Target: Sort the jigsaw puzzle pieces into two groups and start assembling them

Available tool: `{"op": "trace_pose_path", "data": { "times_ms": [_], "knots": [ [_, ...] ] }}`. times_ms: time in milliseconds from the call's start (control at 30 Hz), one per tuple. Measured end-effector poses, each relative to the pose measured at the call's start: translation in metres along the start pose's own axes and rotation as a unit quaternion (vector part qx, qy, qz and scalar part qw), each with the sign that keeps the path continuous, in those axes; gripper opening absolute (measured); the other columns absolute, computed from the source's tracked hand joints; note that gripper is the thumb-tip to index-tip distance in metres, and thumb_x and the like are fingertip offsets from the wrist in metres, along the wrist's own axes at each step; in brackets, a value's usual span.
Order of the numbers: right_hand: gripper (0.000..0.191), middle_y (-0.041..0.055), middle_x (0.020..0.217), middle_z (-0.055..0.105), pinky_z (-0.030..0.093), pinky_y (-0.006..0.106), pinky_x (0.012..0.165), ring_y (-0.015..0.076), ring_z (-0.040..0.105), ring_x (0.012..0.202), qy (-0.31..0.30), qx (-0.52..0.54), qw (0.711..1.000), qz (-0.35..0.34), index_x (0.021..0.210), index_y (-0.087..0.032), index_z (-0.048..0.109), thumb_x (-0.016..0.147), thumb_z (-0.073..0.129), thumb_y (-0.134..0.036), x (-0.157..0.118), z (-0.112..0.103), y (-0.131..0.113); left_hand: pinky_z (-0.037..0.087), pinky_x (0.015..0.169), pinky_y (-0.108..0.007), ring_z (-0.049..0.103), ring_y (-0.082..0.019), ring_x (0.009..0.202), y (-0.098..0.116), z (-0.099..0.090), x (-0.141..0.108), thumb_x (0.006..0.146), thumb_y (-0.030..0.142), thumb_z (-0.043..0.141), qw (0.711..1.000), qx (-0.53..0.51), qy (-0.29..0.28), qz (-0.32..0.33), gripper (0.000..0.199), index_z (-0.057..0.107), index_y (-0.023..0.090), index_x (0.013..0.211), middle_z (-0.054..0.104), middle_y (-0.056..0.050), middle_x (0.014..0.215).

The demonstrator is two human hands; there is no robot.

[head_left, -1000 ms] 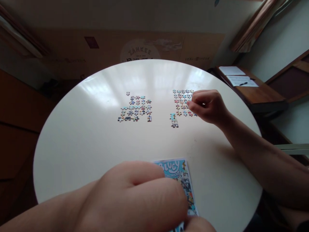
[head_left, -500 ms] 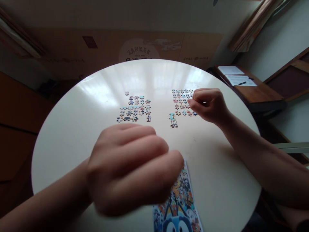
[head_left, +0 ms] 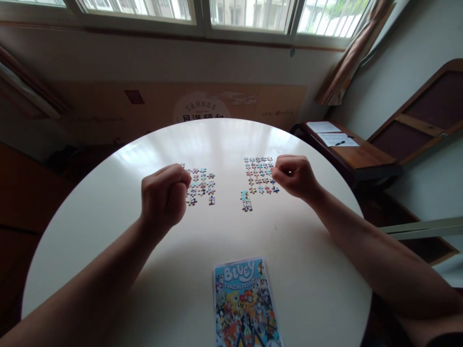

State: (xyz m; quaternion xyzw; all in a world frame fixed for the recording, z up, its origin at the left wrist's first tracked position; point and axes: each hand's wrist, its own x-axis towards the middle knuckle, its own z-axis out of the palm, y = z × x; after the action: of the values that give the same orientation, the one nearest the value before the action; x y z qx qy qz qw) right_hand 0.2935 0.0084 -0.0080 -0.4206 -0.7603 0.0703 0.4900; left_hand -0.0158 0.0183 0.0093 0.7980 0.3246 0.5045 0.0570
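My left hand [head_left: 164, 195] is closed in a fist beside the left group of loose jigsaw pieces [head_left: 201, 183], and covers part of that group. My right hand [head_left: 294, 177], also a fist, is at the right edge of the other group of jigsaw pieces [head_left: 258, 174]. A small gap shows inside its curled fingers, and no piece is visible in either fist. A few pieces that look joined [head_left: 246, 201] lie at the near left corner of the right group. Nearer to me is a colourful picture sheet titled "Bluey" [head_left: 244, 301].
Everything lies on a round white table [head_left: 296, 270]. Behind it are a printed tan board [head_left: 238, 103] and windows [head_left: 249, 17]. A wooden desk [head_left: 378, 156] with papers [head_left: 338, 140] and a pen stands to the right, and a curtain [head_left: 338, 82] hangs above.
The view has tilted up, bringing in the windows and the sheet's title. My left fist has gone from close to the camera, over the sheet, out to the left pieces. My right fist stays by its group.
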Motion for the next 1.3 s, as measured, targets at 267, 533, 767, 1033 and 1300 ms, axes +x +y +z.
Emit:
{"op": "trace_pose_path", "data": {
  "times_ms": [267,533,767,1033,1300],
  "knots": [
    [0.042,-0.0054,0.053,0.028,0.021,0.030,0.050,0.0103,0.026,0.051,-0.004,0.001,1.000,0.005,0.053,-0.023,0.023,0.076,0.056,-0.012,-0.001,0.001,0.002,0.040,0.052,-0.028,0.050,-0.011,0.055,0.007,0.001,0.000,0.071,0.001,0.043,0.999,0.040,0.000,0.034,0.024,0.051,0.021,0.061,0.052,0.002,0.060],
    [0.042,-0.0054,0.053,0.029,0.023,0.029,0.049,0.0103,0.027,0.050,0.005,-0.003,1.000,0.000,0.053,-0.023,0.024,0.078,0.057,-0.012,0.000,0.000,0.004,0.044,0.054,-0.029,0.055,-0.013,0.060,-0.001,0.004,0.000,0.066,-0.001,0.047,0.996,0.079,0.032,0.027,0.024,0.052,0.022,0.063,0.057,0.002,0.064],
    [0.044,-0.0049,0.053,0.031,0.023,0.030,0.051,0.0111,0.028,0.052,-0.002,-0.016,1.000,0.001,0.053,-0.023,0.026,0.079,0.059,-0.013,-0.002,0.000,0.007,0.044,0.050,-0.028,0.056,-0.013,0.056,0.001,0.009,-0.004,0.061,-0.001,0.048,0.997,0.055,0.049,-0.011,0.027,0.053,0.024,0.069,0.059,0.004,0.063],
    [0.042,-0.0042,0.054,0.033,0.027,0.032,0.053,0.0117,0.031,0.052,-0.024,-0.038,0.999,-0.013,0.053,-0.023,0.028,0.080,0.060,-0.013,-0.002,-0.001,0.011,0.051,0.057,-0.031,0.061,-0.017,0.060,0.002,0.026,-0.008,0.068,0.006,0.049,0.998,0.061,-0.032,0.003,0.021,0.058,0.024,0.062,0.064,0.001,0.063],
    [0.042,-0.0023,0.055,0.038,0.032,0.032,0.055,0.0135,0.039,0.055,-0.018,-0.060,0.998,-0.009,0.054,-0.023,0.029,0.080,0.061,-0.015,0.000,-0.001,0.013,0.054,0.060,-0.028,0.066,-0.016,0.066,0.000,0.028,-0.012,0.074,0.011,0.049,0.996,0.064,-0.038,-0.039,0.022,0.067,0.023,0.072,0.071,0.000,0.071]
  ]
}}
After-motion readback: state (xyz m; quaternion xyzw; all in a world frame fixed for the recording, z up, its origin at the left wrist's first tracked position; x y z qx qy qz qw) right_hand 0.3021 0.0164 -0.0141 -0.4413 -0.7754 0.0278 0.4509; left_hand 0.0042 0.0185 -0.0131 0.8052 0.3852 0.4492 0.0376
